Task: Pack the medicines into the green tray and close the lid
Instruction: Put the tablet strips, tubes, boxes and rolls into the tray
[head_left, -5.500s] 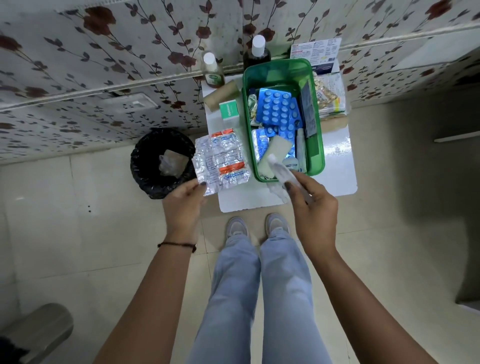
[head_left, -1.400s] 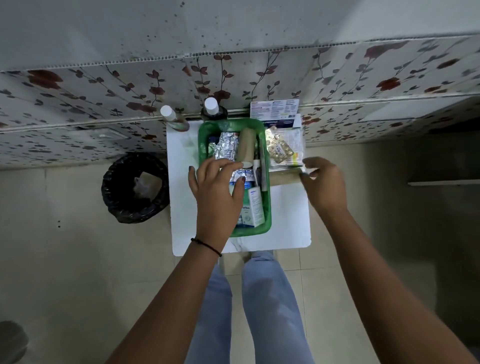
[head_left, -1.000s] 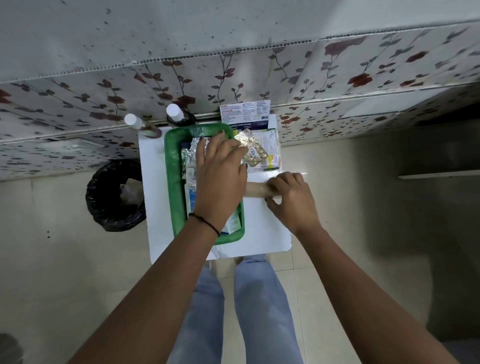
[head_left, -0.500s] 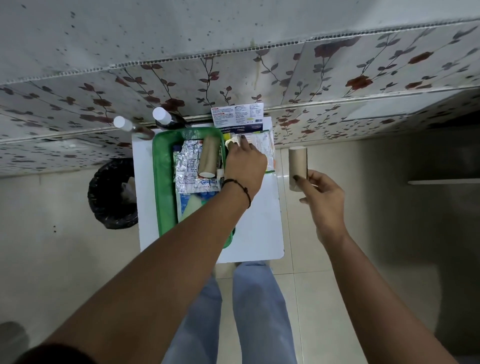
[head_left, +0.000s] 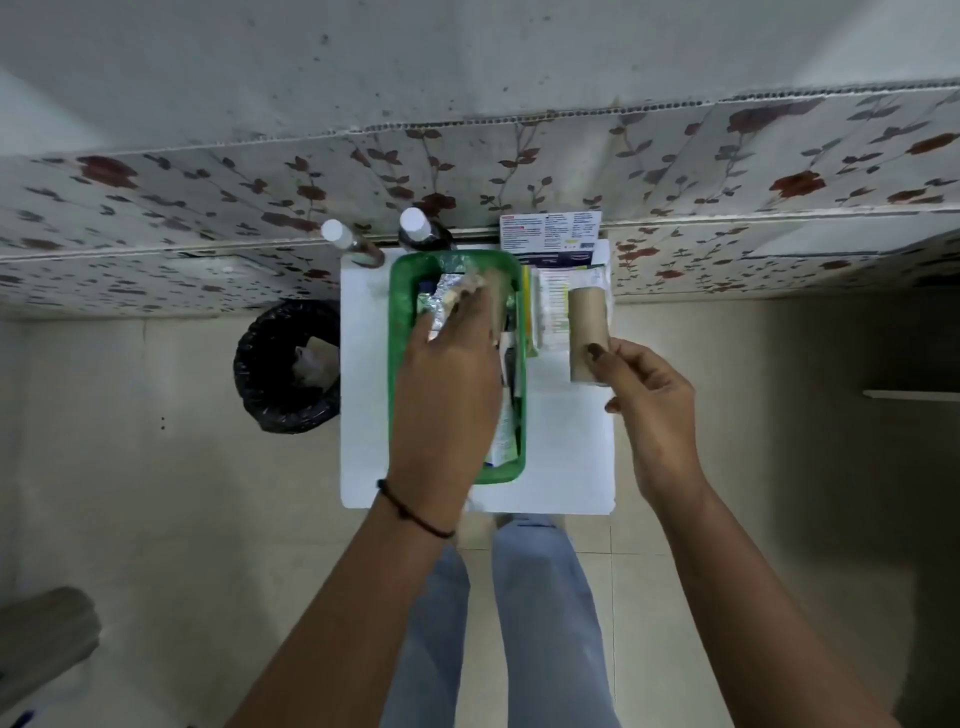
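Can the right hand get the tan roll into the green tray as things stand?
Probably not cleanly. The right hand holds the tan roll just right of the green tray, but the left hand lies across the tray's contents, blocking most of the opening.

Bare arms, black wrist thread (head_left: 415, 514), light-blue jeans (head_left: 545, 597)

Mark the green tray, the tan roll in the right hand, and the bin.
Green tray (head_left: 401, 364), head view, left wall.
Tan roll (head_left: 588, 322), head view, middle of its side.
Bin (head_left: 260, 384), head view, black liner rim.
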